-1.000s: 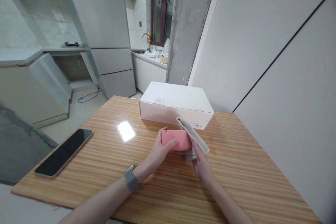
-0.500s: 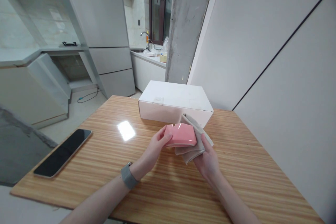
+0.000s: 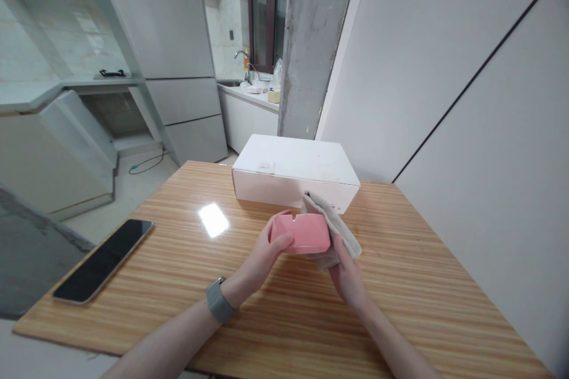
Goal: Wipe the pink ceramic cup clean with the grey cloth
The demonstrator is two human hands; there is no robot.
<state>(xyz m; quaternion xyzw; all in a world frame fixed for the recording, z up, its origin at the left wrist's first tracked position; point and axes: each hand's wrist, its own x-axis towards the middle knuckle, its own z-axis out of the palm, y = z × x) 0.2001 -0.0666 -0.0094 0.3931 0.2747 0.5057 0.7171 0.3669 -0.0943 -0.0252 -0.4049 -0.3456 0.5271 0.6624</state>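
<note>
The wooden table (image 3: 400, 308) with its striped grain filled most of what I saw, set against a plain white wall on my right. At its far edge lay a closed white box (image 3: 293, 172), flat and broad, with its long side facing me. Well off to my left, near the table's edge, a dark phone (image 3: 102, 260) lay face up with its screen black.

Both my hands met just in front of the box, above the middle of the table. My left hand (image 3: 262, 257) was curled around the left end of the pink case (image 3: 302, 234). Its fingers (image 3: 284, 241) were closed on the case, thumb on the near face and the rest hidden behind it. The case was a glossy, rounded block with a small notch in its upper edge. I could not tell whether it rested on the table or hung just above it.

My right hand (image 3: 351, 275) was closed on a beige cloth (image 3: 338, 231). The cloth was bunched against the right end of the case, and one fold stood up toward the box. A grey watch band (image 3: 217, 302) sat on my left wrist.
</note>
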